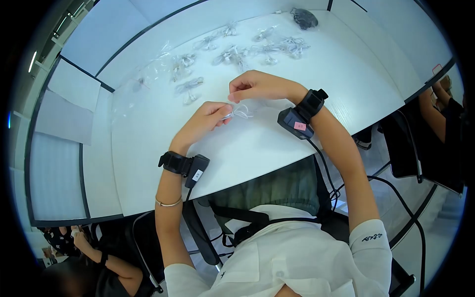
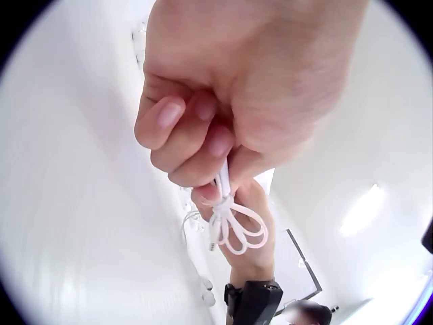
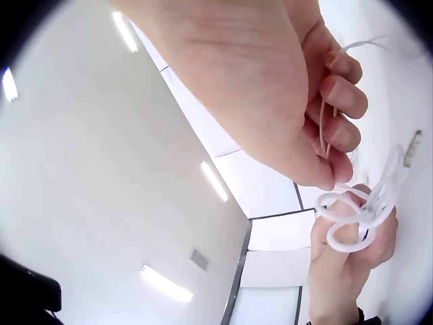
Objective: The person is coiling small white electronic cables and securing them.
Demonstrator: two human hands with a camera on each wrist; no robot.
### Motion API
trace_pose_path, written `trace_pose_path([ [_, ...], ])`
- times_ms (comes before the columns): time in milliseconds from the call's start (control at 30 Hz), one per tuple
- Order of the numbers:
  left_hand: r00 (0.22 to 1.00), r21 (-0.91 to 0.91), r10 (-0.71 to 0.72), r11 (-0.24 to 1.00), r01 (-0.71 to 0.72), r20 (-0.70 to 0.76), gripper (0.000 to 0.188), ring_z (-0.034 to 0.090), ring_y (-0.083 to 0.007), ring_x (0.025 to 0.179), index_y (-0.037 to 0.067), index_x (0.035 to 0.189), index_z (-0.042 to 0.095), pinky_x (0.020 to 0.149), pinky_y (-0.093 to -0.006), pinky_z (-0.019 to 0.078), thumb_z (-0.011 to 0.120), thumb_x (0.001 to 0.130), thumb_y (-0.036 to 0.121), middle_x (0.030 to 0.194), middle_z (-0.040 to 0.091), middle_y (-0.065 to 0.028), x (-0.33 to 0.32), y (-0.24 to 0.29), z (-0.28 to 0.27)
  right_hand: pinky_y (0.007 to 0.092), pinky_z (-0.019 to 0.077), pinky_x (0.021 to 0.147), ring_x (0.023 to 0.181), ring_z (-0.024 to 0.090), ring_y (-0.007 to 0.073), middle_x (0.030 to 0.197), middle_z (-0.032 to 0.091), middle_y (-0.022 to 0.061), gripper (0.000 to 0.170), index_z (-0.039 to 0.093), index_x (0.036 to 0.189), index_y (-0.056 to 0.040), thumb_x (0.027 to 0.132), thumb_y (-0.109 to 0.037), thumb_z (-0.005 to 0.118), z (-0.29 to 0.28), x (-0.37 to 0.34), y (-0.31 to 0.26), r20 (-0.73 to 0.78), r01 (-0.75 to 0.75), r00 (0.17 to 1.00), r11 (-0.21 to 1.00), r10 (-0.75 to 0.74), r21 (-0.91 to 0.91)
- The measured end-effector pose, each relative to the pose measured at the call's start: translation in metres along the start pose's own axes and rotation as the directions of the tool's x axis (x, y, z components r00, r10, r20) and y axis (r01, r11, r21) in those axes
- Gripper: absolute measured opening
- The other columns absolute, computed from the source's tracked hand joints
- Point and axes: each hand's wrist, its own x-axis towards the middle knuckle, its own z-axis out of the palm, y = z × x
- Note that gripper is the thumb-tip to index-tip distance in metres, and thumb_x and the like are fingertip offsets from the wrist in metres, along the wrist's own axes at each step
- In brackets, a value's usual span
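Observation:
A looped white cable (image 1: 242,112) with a metal plug end is gathered into a small bundle. My left hand (image 1: 205,119) grips it, fingers curled round one end, and the loops (image 2: 237,227) stick out past the fingers in the left wrist view. Just beyond and to the right is my right hand (image 1: 260,85), its fingers curled in. In the right wrist view the right hand (image 3: 270,88) pinches a thin white strand (image 3: 323,128) between thumb and fingertips, close to the loops (image 3: 358,217).
Several bundled white cables (image 1: 232,55) lie across the far part of the white table (image 1: 237,158). A dark bundle (image 1: 304,19) sits at the back, clear plastic (image 1: 141,84) at the left. Partition walls (image 1: 64,168) border the table; other people are seated on both sides.

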Motion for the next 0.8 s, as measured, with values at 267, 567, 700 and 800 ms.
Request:
trace_pose_path([
  [267, 0.985, 0.114, 0.065, 0.992, -0.048, -0.158, 0.039, 0.037, -0.0109, 0.053, 0.002, 0.067, 0.052, 0.053, -0.0277, 0.0314, 0.041, 0.092, 0.031, 0.056, 0.04, -0.0003, 0.011, -0.021, -0.001, 0.0223, 0.0351, 0.056, 0.059, 0.042, 0.0063, 0.062, 0.051, -0.0011, 0.019, 0.062, 0.078, -0.0034, 0.084, -0.021, 0.058, 0.01, 0.0, -0.014, -0.175, 0.026, 0.983, 0.986, -0.056, -0.167],
  [567, 0.919, 0.117, 0.043, 0.993, 0.003, -0.391, 0.042, 0.036, -0.0113, 0.052, 0.001, 0.065, 0.051, 0.051, -0.0282, 0.0304, 0.039, 0.092, 0.031, 0.054, 0.037, -0.0011, 0.013, -0.019, -0.004, 0.0249, 0.0393, 0.054, 0.055, 0.048, 0.0126, 0.06, 0.054, 0.0032, 0.016, 0.064, 0.081, -0.0065, 0.081, -0.022, 0.061, 0.013, 0.001, -0.016, -0.217, 0.099, 0.955, 0.905, -0.204, -0.413],
  [700, 0.9, -0.016, 0.02, 0.999, -0.029, -0.436, 0.044, 0.033, -0.0086, 0.05, 0.002, 0.065, 0.05, 0.049, -0.0269, 0.0282, 0.038, 0.094, 0.032, 0.053, 0.037, 0.0009, 0.015, -0.021, -0.002, 0.0282, 0.0409, 0.054, 0.054, 0.051, 0.0159, 0.06, 0.056, 0.0039, 0.017, 0.064, 0.081, -0.0096, 0.081, -0.026, 0.06, 0.015, 0.002, -0.014, -0.214, 0.069, 0.959, 0.883, -0.188, -0.464],
  [800, 0.886, -0.146, -0.021, 0.988, -0.053, -0.464, 0.042, 0.031, -0.0068, 0.045, 0.004, 0.066, 0.051, 0.043, -0.0249, 0.0253, 0.039, 0.094, 0.033, 0.053, 0.038, 0.0029, 0.016, -0.023, -0.001, 0.028, 0.0404, 0.053, 0.053, 0.051, 0.0158, 0.057, 0.055, 0.0041, 0.016, 0.064, 0.08, -0.0106, 0.08, -0.026, 0.06, 0.016, 0.002, -0.015, -0.219, 0.023, 0.967, 0.894, -0.134, -0.448],
])
